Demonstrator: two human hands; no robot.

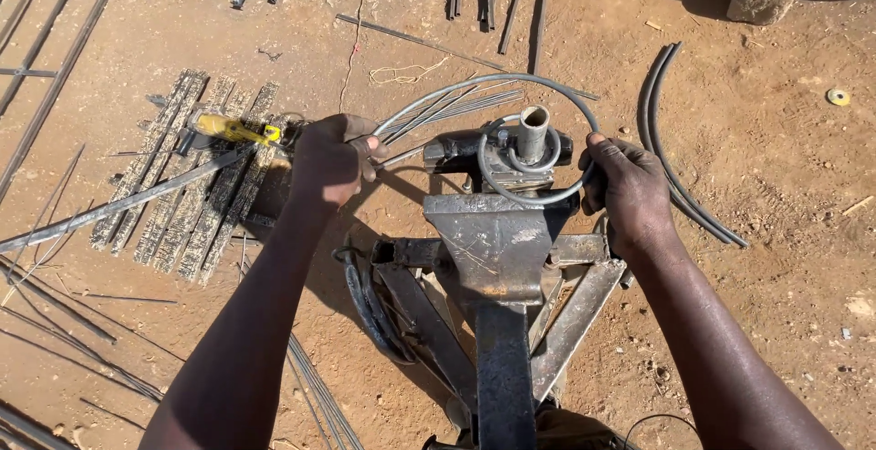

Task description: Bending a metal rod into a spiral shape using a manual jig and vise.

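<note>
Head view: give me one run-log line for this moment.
left hand: gripping rod end | right hand: gripping curved steel rod | rod: looped around upright pipe on metal bending jig | ground: dirt

Both hands grip steel rod [511, 85] looped around bender post [532, 132].

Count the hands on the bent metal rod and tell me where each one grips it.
2. The left hand grips the bent metal rod at its left end, beside the yellow tool. The right hand grips the loop's right side, next to the upright pipe.
</note>
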